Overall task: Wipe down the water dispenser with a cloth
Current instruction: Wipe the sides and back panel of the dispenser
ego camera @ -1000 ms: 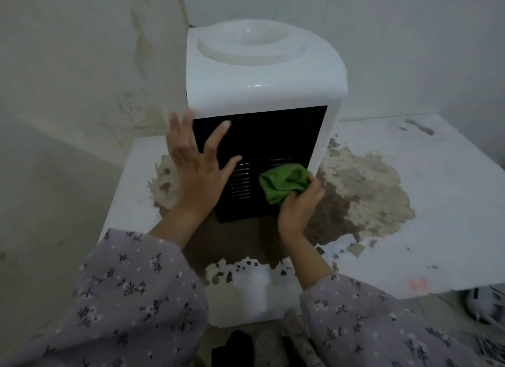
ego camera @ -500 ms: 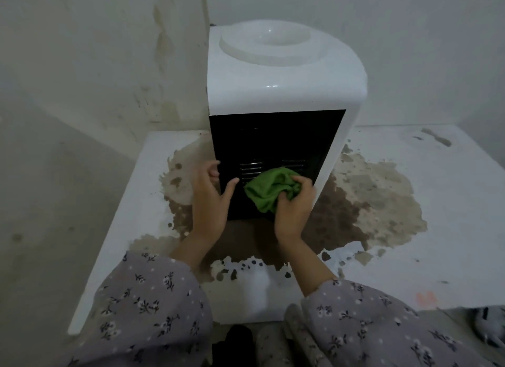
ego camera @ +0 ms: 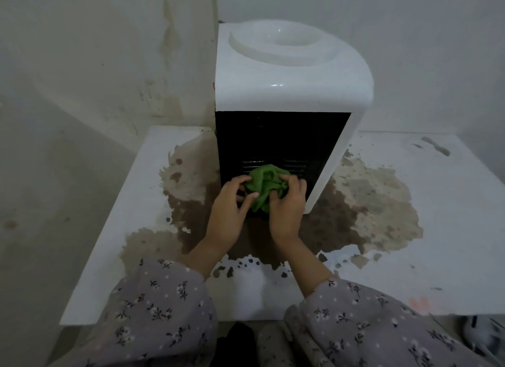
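Note:
A white water dispenser [ego camera: 287, 87] stands on a white table, its black vented panel [ego camera: 278, 137] facing me. A bunched green cloth [ego camera: 266, 187] lies against the lower part of that panel. My left hand [ego camera: 228, 211] pinches the cloth's left side with thumb and fingers. My right hand [ego camera: 288, 208] grips its right side with curled fingers. Both hands are low, just above the tabletop.
The white table [ego camera: 437, 230] has a wide brown patch of peeled, stained surface [ego camera: 369, 202] around the dispenser's base. A stained wall [ego camera: 109, 66] rises close on the left and behind. My floral sleeves [ego camera: 153, 312] cover the near edge.
My left hand came off the black panel, dropped down and took hold of the cloth's left side. The cloth has bunched up between both hands, slightly left of where it was.

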